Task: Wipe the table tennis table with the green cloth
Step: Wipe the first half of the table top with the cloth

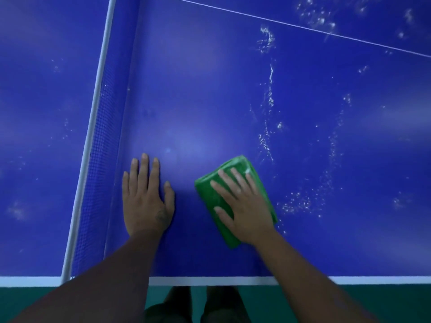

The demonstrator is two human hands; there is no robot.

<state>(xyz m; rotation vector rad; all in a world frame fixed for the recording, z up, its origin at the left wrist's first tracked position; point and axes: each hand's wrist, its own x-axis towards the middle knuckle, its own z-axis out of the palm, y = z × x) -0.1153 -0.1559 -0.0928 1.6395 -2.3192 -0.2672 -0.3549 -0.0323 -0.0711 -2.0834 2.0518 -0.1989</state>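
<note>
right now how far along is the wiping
Partway. The table tennis table looks clean between the net and the green cloth. The right hand presses the cloth flat; the left hand rests beside it. White specks lie to the right and beyond the net.

1. The table (210,89) runs out of view at the left, top and right edges; only its near edge shows.
2. The net (100,127) leaves by the top edge, and its near end sits behind the left forearm (112,276).
3. The cloth (207,190) lies partly under the right hand (242,206), which covers its middle and right side.
4. The left hand (147,197) lies flat, its palm hidden against the table.
5. Both the left forearm and the right forearm (314,276) are cut off by the bottom edge; the right one is blurred.
6. White specks (268,106) on the table are too small to tell what they are.
7. The legs (177,306) below the table are dark, partly hidden by the arms and cut off by the bottom edge.
</note>
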